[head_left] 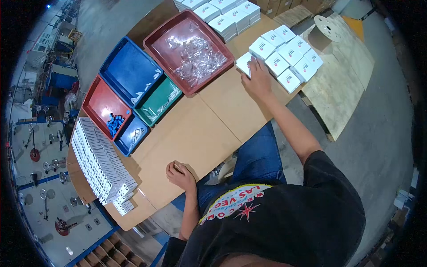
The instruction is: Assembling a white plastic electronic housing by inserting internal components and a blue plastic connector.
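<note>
My right hand (258, 81) reaches to the far right of the table. Its fingers lie over a small white box (243, 63) at the near left corner of a group of stacked white boxes (290, 52), gripping it. Close to the table's front edge rests my left hand (181, 176), its fingers curled in, with nothing seen in them. The cardboard-covered table top (195, 129) lies between the two hands.
A large dark red tray (189, 91) holds clear plastic pieces. Beside it stand blue (118, 66), green (155, 107), red (95, 100) and small blue (129, 149) trays with small parts. Rows of white blocks (100, 164) line the left end. More white boxes (238, 20) stand behind.
</note>
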